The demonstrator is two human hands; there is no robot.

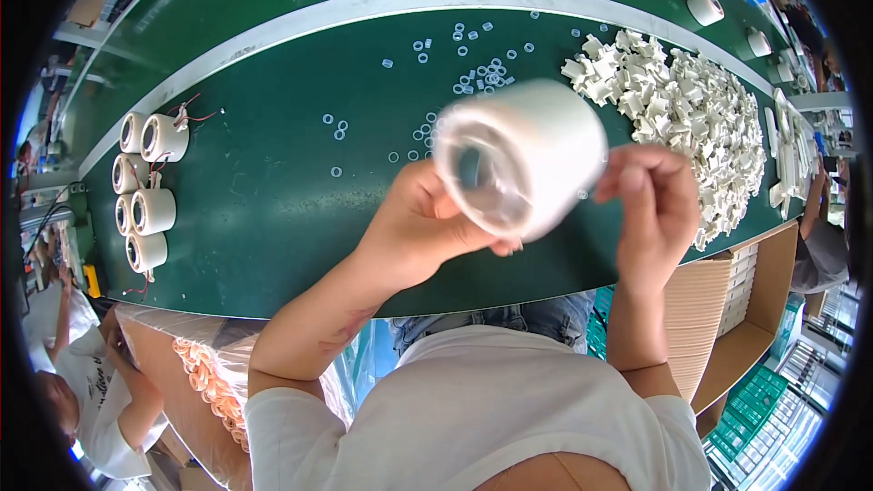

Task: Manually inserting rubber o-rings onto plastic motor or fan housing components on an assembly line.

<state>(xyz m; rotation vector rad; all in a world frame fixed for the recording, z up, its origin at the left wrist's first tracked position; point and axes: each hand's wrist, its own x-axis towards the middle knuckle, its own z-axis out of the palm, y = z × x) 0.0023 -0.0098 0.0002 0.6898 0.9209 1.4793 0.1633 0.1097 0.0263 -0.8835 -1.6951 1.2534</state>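
My left hand [427, 227] grips a white cylindrical coil spool [532, 150] by its lower left rim, holding it up close with its hollow open end facing me; the spool is blurred. My right hand [655, 205] is at the spool's right side, fingers curled and pinched together near its edge; what they pinch is too small to tell. Both hands hover above the green work surface [273, 209].
Several finished white spools with red wires [145, 182] lie in a column at the left. Small clear rings [473, 73] are scattered mid-table. A heap of white plastic parts [691, 100] fills the right. A cardboard box [727, 309] stands at the lower right. Other people sit at left and right.
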